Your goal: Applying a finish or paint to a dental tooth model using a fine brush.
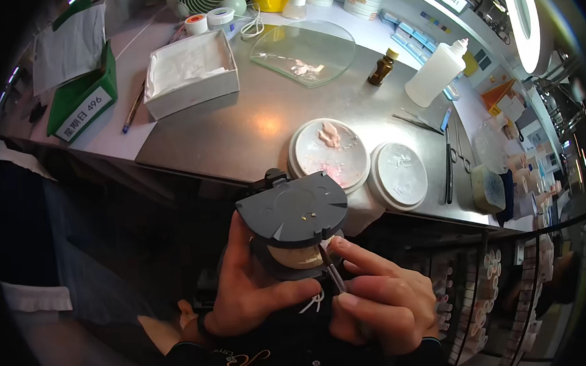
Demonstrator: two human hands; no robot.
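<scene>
I see my left hand (245, 288) wrapped around the grey dental articulator (294, 224), fingers clenched on its lower part, holding it just in front of the metal bench edge (193, 171) and below the two round white dishes (329, 154). My right hand (378, 298) pinches a thin brush (331, 271) between thumb and forefinger — its tip touches the pale cast (297, 257) between the grey plates.
</scene>
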